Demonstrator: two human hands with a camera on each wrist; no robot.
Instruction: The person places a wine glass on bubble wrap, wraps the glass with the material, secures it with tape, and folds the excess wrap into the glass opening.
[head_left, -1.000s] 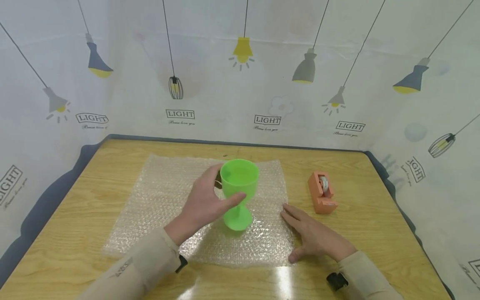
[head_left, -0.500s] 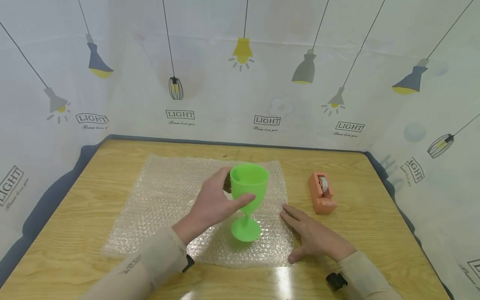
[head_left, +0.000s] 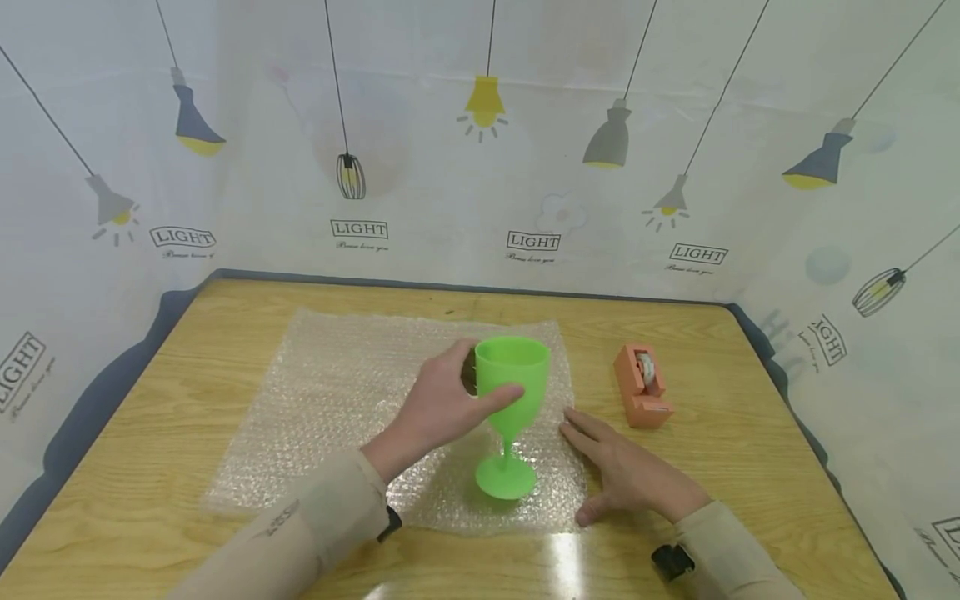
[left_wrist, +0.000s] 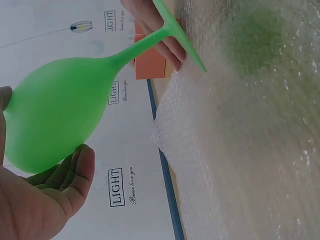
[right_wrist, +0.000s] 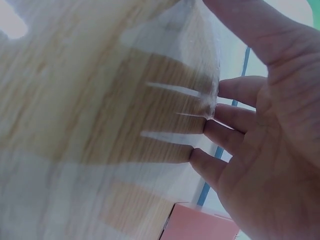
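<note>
A: Fingers first, pls. L hand [head_left: 438,402]?

B: From my remote seat I've got the L thumb across the near side of a green goblet [head_left: 517,417], other fingers curled round the far side. So its bowl's pinched btwn thumb & fingers.

A: R hand [head_left: 626,473]?

B: Fingers extended, small gaps btwn them on my R wrist cam, thumb well apart. Fingertips touch the R edge of the bubble wrap [head_left: 330,383]; thumb's down by the near R corner. No grip that I see.

A: Where's the goblet exactly?

B: Over the R part of the wrap, just L of the R hand. Mouth up, approx. upright on head cam. Foot looks just clear of the wrap on L wrist cam, but that feed's hazy, so I can't swear to it.

A: Further out?

B: Orange tape dispenser [head_left: 645,408] w/ a tape roll [head_left: 647,369] in it, on the wooden table [head_left: 187,400], R of the wrap & a bit beyond the R hand. Wrap's lying flat, mostly L of the goblet. Pale sleeves [head_left: 307,508] on both arms. Behind: white backdrop [head_left: 420,167] printed w/ hanging lamps & boxed "LIGHT" lettering.
</note>
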